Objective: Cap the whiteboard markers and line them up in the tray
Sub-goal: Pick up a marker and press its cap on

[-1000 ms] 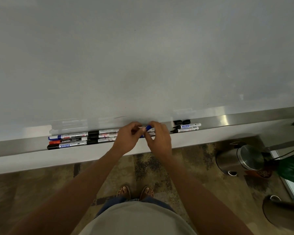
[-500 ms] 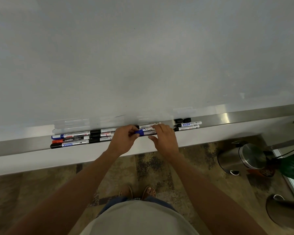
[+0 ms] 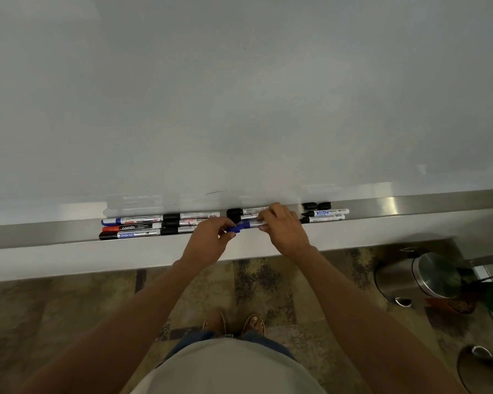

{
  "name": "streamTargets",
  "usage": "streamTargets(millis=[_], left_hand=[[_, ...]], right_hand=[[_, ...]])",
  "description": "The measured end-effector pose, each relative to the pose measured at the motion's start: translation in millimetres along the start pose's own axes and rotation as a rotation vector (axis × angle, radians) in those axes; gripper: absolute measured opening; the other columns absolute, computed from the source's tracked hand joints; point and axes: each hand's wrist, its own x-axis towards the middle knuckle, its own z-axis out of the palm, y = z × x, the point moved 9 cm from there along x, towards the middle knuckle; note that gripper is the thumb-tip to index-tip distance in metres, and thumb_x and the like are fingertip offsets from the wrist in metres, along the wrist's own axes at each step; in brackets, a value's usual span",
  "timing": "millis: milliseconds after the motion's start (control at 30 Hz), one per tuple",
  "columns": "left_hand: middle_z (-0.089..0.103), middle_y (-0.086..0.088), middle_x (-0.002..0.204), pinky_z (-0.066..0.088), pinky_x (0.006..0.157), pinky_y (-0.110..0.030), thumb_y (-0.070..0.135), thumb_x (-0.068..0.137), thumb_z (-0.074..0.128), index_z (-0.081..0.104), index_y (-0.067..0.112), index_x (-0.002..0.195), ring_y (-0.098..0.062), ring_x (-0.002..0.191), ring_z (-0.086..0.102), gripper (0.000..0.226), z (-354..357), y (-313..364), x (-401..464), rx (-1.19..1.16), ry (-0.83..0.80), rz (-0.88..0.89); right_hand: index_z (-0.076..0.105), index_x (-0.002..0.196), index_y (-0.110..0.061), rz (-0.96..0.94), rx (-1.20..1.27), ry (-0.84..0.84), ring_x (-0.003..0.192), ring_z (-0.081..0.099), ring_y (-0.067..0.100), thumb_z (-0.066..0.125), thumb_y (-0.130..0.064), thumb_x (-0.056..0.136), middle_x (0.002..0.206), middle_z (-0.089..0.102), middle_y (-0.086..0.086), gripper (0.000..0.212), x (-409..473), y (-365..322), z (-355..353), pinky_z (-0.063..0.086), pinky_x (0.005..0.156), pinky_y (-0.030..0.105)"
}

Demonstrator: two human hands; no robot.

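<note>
So it's a big blank whiteboard [image 3: 239,95] with a brushed steel tray [image 3: 40,234] running along the bottom edge, sitting on a pale ledge. Floor below is a mottled brown and tan carpet [image 3: 69,314], with a shiny steel pedal bin [image 3: 419,277] off to the right next to something green.

The left hand [image 3: 208,243] has its fingertips pinched on the blue cap end of a blue marker [image 3: 245,225], and the right hand [image 3: 285,228] is clamped on the barrel, holding it level right over the tray's front lip. Two black-capped markers [image 3: 239,214] lie just behind it.

Further left, six capped markers [image 3: 154,224] sit in neat rows. On the right, two uncapped ones [image 3: 325,216] lie side by side, two loose black caps [image 3: 316,206] just behind them.
</note>
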Motion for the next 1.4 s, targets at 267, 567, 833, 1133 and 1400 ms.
streamTargets(millis=[267, 567, 833, 1133, 1400], left_hand=[[0.069, -0.001, 0.095, 0.046, 0.077, -0.026, 0.012, 0.087, 0.065, 0.067, 0.016, 0.1, -0.014, 0.083, 0.061, 0.014, -6.0, -3.4, 1.7, -0.018, -0.034, -0.018], [0.064, 0.004, 0.09, 0.036, 0.068, -0.012, 0.012, 0.087, 0.064, 0.068, 0.015, 0.104, -0.008, 0.075, 0.056, 0.018, -6.1, -5.2, 6.2, -0.012, -0.026, -0.028], [0.066, 0.005, 0.088, 0.04, 0.07, -0.018, 0.013, 0.088, 0.064, 0.069, 0.015, 0.103, -0.011, 0.078, 0.059, 0.016, -11.5, 4.5, 7.2, -0.059, -0.016, -0.012], [0.066, 0.003, 0.084, 0.037, 0.066, -0.011, 0.014, 0.086, 0.066, 0.071, 0.015, 0.1, -0.007, 0.071, 0.056, 0.015, -9.8, 6.4, 3.5, -0.047, -0.046, 0.013], [0.066, 0.016, 0.067, 0.042, 0.06, -0.007, 0.014, 0.074, 0.075, 0.072, 0.022, 0.077, 0.006, 0.065, 0.061, 0.01, 17.9, 27.8, -15.5, -0.225, -0.179, 0.057]], right_hand=[[0.065, 0.104, -0.007, -0.058, 0.042, 0.002, 0.098, 0.054, 0.031, 0.071, -0.015, 0.083, 0.109, 0.057, 0.014, 0.023, -0.5, -3.5, -2.2, 0.045, 0.081, 0.041], [0.069, 0.099, -0.011, -0.042, -0.023, 0.181, 0.088, 0.064, 0.03, 0.072, -0.016, 0.082, 0.092, 0.07, 0.008, 0.017, -11.1, -9.4, -30.2, 0.046, 0.08, 0.039], [0.07, 0.098, -0.013, -0.064, -0.022, 0.184, 0.085, 0.063, 0.028, 0.074, -0.016, 0.08, 0.09, 0.07, 0.007, 0.019, -8.6, -26.3, -31.8, 0.047, 0.079, 0.038], [0.06, 0.112, -0.019, -0.057, -0.065, 0.077, 0.093, 0.057, 0.026, 0.055, -0.048, 0.09, 0.101, 0.065, 0.003, 0.037, -16.7, -40.4, -18.0, 0.037, 0.08, 0.04], [0.058, 0.095, -0.019, -0.008, -0.064, 0.005, 0.075, 0.064, 0.025, 0.024, -0.061, 0.069, 0.08, 0.069, 0.002, 0.06, -27.2, -64.1, -10.5, 0.035, 0.079, 0.039]])
